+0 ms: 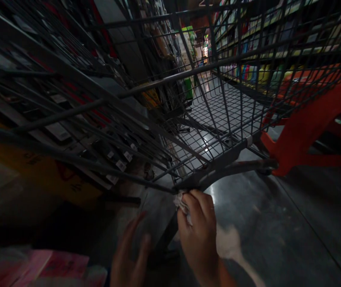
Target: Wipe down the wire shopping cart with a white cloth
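My right hand (198, 231) is closed around a crumpled whitish cloth or wipe (180, 201), pressed against the lower frame bar of a grey wire shopping cart (215, 171). Most of the wipe is hidden under my fingers. Lower and to the left, my left hand (131, 253) is held in the air with thumb and fingers apart, slightly blurred, with nothing in it. The cart's wire basket fills the upper middle of the view, tilted in the picture, close above both hands.
Orange plastic cart parts (296, 131) stand at right. A yellow wet-floor sign (38, 167) is at left, with a pink packet (58, 263) below it. Shelves of bottles (263, 73) line the right of the aisle. Smooth grey floor (266, 223) lies below.
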`<state>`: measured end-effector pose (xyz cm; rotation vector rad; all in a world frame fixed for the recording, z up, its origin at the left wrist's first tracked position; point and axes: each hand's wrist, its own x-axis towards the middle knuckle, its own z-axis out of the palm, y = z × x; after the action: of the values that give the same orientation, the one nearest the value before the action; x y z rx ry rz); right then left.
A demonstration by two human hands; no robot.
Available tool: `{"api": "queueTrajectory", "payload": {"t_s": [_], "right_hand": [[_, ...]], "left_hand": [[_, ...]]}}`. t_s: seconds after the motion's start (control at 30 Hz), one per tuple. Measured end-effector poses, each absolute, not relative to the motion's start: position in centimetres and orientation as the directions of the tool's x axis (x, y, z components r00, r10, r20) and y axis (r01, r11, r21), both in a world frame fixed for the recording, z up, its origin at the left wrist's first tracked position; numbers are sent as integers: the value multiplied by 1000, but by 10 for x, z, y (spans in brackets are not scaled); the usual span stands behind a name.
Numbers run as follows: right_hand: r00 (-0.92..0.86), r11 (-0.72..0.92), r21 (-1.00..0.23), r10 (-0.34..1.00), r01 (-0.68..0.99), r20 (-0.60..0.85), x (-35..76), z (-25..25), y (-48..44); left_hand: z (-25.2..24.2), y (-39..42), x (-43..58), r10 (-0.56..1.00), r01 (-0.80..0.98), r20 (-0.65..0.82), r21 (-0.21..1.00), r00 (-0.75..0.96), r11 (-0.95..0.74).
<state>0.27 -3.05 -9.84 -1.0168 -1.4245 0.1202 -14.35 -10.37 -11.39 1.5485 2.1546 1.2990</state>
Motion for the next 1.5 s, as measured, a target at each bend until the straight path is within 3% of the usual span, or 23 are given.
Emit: {"api": "queueTrajectory", "payload": {"t_s": [0.1, 0.2, 0.33, 0.5, 0.8, 0.9, 1.03, 1.2, 1.5], "right_hand": [[165, 614, -662, 668, 430, 726, 6, -104, -40], [237, 586, -721, 691, 369, 683, 21, -96, -38], [377, 578, -706, 597, 409, 708, 36, -77, -21], [363, 595, -721, 623, 356, 693, 15, -74, -16], [213, 576, -751, 729, 325, 651, 8, -93, -38], [291, 566, -692, 640, 447, 711, 31, -86, -31], [506, 426, -667, 438, 611, 743, 62, -74, -3], [537, 473, -718, 477, 511, 696, 63, -68, 17], [444, 545, -787, 652, 289, 615, 4, -74, -25]], "left_hand": [[-65, -86, -134, 796, 608, 389, 793, -465, -32], [-23, -73, -114, 728, 566, 451, 817, -516, -105], [3, -62, -94, 721, 552, 543, 790, -430, -266], [7, -49, -87, 699, 500, 561, 802, -443, -326], [4, -46, -94, 659, 573, 628, 742, -413, -348], [5, -45, -95, 664, 588, 623, 740, -414, -327], [5, -45, -96, 667, 579, 611, 751, -426, -318], [4, -46, -95, 690, 562, 563, 783, -454, -268], [2, -45, -95, 671, 529, 598, 775, -438, -346]]}}
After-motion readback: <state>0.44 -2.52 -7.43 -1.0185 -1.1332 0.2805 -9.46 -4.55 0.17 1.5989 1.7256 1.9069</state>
